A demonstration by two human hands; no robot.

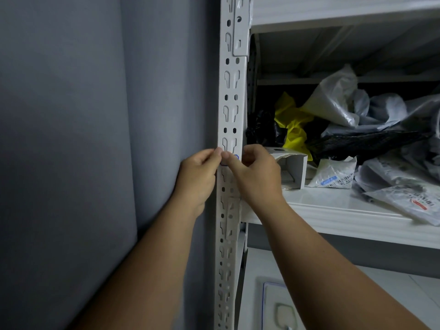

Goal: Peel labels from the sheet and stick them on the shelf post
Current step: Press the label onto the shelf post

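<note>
A white perforated shelf post runs top to bottom through the middle of the view. Both hands meet on its front face at mid height. My left hand presses its fingertips against the post's left edge. My right hand has its thumb and fingers on a small white label with a blue border, which lies flat against the post. Most of the label is hidden under the fingers. Below, on a lower shelf, lies a blue-edged sheet, partly covered by my right forearm.
A grey wall stands close to the left of the post. To the right, a white shelf board carries an open white box, several plastic bags in grey, black and yellow, and a barcoded packet.
</note>
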